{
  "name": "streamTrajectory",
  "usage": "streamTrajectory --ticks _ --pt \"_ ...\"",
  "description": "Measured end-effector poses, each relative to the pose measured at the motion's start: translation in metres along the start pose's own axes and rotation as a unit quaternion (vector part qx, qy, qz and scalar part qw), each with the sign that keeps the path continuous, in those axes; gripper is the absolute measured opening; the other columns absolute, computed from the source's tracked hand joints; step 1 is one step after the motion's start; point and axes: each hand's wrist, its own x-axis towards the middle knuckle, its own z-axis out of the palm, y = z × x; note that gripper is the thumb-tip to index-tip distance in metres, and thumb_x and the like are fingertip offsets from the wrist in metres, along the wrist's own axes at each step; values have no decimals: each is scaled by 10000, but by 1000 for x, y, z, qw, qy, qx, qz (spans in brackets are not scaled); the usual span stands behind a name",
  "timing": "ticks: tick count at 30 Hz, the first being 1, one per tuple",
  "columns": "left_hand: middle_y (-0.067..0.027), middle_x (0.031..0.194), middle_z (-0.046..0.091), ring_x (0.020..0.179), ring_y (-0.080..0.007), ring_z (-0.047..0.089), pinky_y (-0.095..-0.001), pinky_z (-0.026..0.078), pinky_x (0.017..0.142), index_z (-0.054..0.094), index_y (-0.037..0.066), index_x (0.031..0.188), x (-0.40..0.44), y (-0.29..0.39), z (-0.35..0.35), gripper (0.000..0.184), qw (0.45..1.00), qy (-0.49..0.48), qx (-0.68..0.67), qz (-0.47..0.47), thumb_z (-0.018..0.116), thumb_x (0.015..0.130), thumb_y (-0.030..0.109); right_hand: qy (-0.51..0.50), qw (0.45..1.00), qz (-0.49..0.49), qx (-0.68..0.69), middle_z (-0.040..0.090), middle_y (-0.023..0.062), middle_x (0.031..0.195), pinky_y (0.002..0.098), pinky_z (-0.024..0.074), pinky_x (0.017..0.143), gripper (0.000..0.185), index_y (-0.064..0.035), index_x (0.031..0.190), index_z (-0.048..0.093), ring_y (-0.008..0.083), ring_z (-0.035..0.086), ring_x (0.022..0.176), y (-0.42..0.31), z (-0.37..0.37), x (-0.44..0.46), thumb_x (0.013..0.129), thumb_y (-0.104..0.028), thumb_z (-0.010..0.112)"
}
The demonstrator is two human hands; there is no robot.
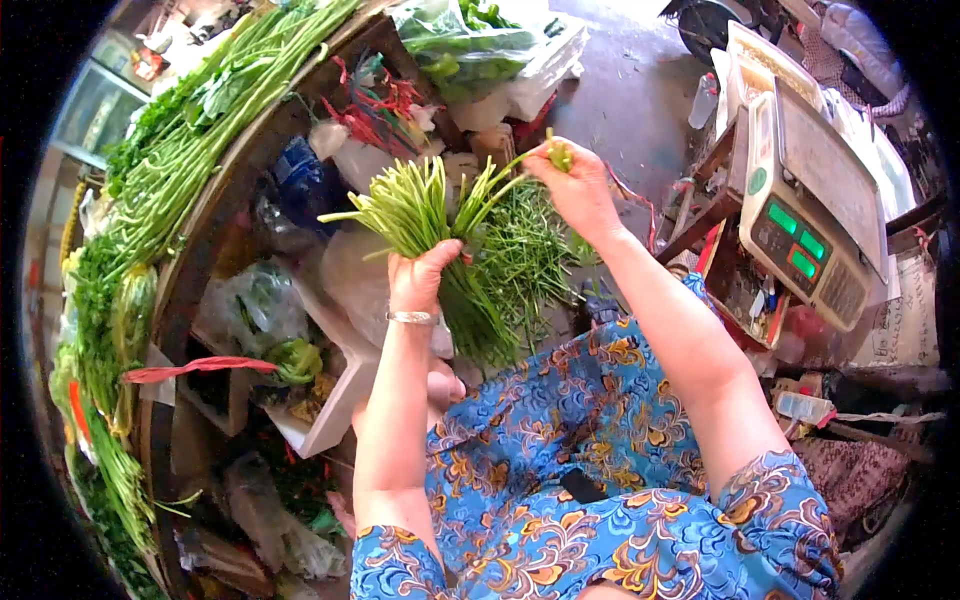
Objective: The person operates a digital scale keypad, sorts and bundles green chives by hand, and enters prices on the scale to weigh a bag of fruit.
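Observation:
My left hand [425, 275] is closed around a thick bunch of long green vegetable stems [405, 205]. Their pale ends fan out above the fist, while darker green lengths hang below it toward my lap. Up and to the right, my right hand [580, 190] pinches a few stem ends [560, 152]. Some stems lean out of the bunch toward those fingers; whether they are still joined to it I cannot make out. Behind and below both hands lies a loose heap of thin green stems [525, 260].
Long green vegetables [200, 185] cover a curved counter on the left. A white foam box [335, 370] and plastic bags [265, 300] sit beneath it. Bagged greens [470, 50] stand at the top. On the right is a digital scale [810, 200] with lit green digits.

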Motion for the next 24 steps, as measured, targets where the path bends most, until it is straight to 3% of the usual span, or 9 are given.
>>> streamTrajectory --ticks 7,9,10,13,14,17,20,22,24 --pt "-113 859 655 655 -233 643 -348 563 594 591 -41 1003 4 1 -17 296 994 69 -54 62 654 715 -40 161 978 72 109 631 -15 757 251 456 669 71 -51 864 653 75 545 698 -1 -35 16 812 -92 678" --pt "-118 847 657 639 -240 644 -347 562 589 598 -42 977 2 4 -15 259 993 76 -72 59 652 725 -27 -38 998 43 -41 669 44 816 295 486 708 157 -44 884 653 130 611 751 -6 -31 5 766 -125 718" --pt "-118 847 657 639 -240 644 -347 562 589 598 -42 977 0 8 -12 259 993 76 -71 56 652 725 -27 -137 972 27 -187 674 123 891 357 495 748 266 -33 904 648 244 648 833 -9 -28 -3 720 -194 753" --pt "-116 843 656 663 -238 648 -348 561 606 591 -34 985 0 9 -8 259 995 47 -62 61 652 735 1 -201 939 37 -275 643 196 915 398 483 757 333 -8 919 630 352 622 900 -8 -14 -12 728 -255 745" --pt "-116 843 656 663 -238 648 -348 561 606 591 -34 985 0 9 -8 259 995 48 -64 58 652 735 1 -174 968 40 -174 639 206 901 390 481 751 339 2 927 627 348 624 886 -9 -13 -10 742 -260 736" --pt "-118 849 657 665 -232 646 -339 554 610 589 -31 999 -3 12 -2 264 997 23 -48 54 649 746 19 -217 943 120 -224 650 192 909 368 486 755 326 -6 964 639 312 637 860 -19 -16 -2 753 -238 726" --pt "-119 845 655 663 -233 646 -339 552 610 585 -30 1006 2 5 -1 275 996 21 -72 50 649 741 8 -193 976 43 -95 676 138 888 338 492 747 285 -13 984 656 234 642 804 -6 -8 -7 776 -201 711" --pt "-120 844 656 664 -231 647 -338 552 610 587 -32 1001 2 6 1 279 996 21 -70 48 652 732 -2 -158 973 139 96 677 76 878 320 490 769 253 -18 995 666 173 620 804 -14 2 -5 793 -167 697" --pt "-121 844 657 665 -230 648 -337 552 609 589 -35 997 0 8 5 283 996 22 -69 47 656 723 -12 -145 969 158 120 637 11 800 277 479 630 220 -35 949 672 104 568 673 -19 7 -7 810 -202 706"
